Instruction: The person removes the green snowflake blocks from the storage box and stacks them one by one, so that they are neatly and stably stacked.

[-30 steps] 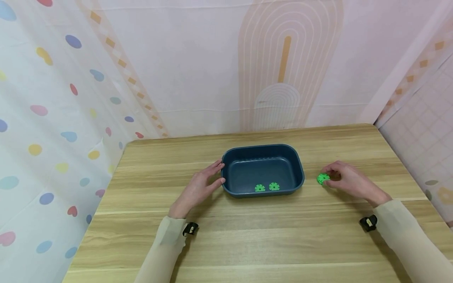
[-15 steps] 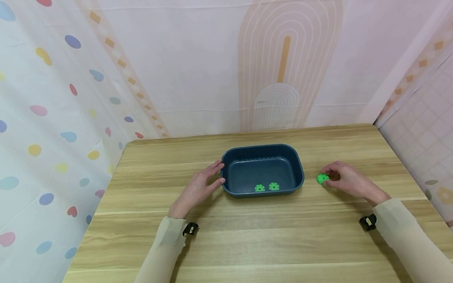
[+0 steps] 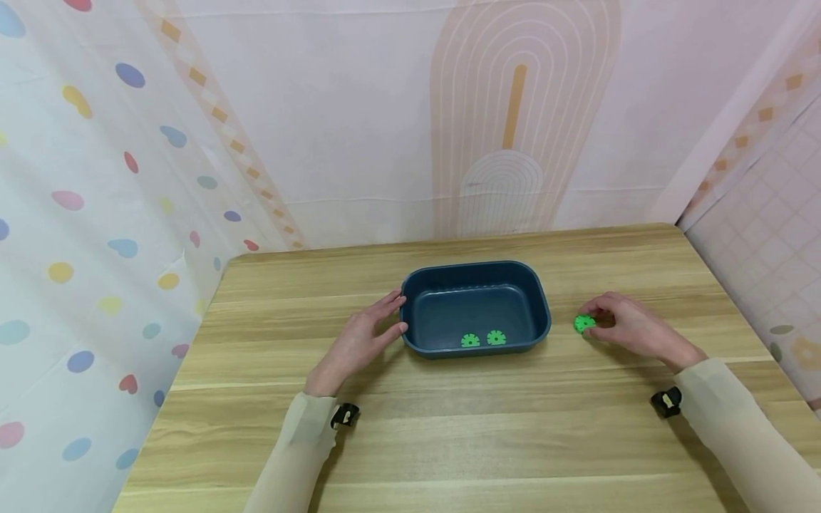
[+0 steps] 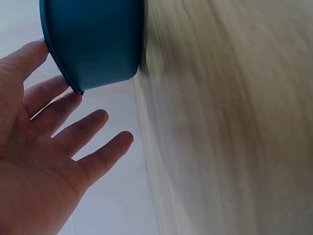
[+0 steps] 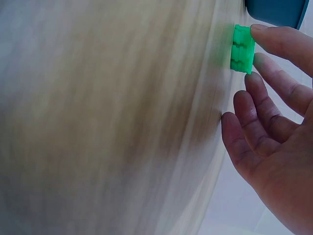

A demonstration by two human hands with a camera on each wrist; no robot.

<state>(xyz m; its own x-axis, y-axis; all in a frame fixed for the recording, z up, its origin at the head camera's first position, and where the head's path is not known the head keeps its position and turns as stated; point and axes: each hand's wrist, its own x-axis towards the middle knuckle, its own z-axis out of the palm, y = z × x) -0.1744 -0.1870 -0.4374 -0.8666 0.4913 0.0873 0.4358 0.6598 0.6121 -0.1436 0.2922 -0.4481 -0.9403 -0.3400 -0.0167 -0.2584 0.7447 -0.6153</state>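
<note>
A dark blue rectangular tray [image 3: 477,271] stands on the wooden table. My left hand [image 3: 359,345] rests with its fingertips against the tray's left rim, the fingers fairly straight; the left wrist view shows thumb and fingers along that rim [image 4: 61,71]. Inside, near the front wall, lie two green notched discs [image 3: 496,338], their lower parts hidden by the wall. To the right of the tray, my right hand [image 3: 631,328] pinches a small stack of green notched discs [image 5: 242,49] between thumb and fingers, low at the tabletop. Its other fingers are loosely bent beside the stack.
The light wooden table [image 3: 449,434] reaches back to a patterned fabric backdrop [image 3: 359,142]. More printed fabric hangs at the left and right sides. A black wrist strap [image 3: 345,415] sits below the left sleeve, and another black strap [image 3: 667,402] beside the right sleeve.
</note>
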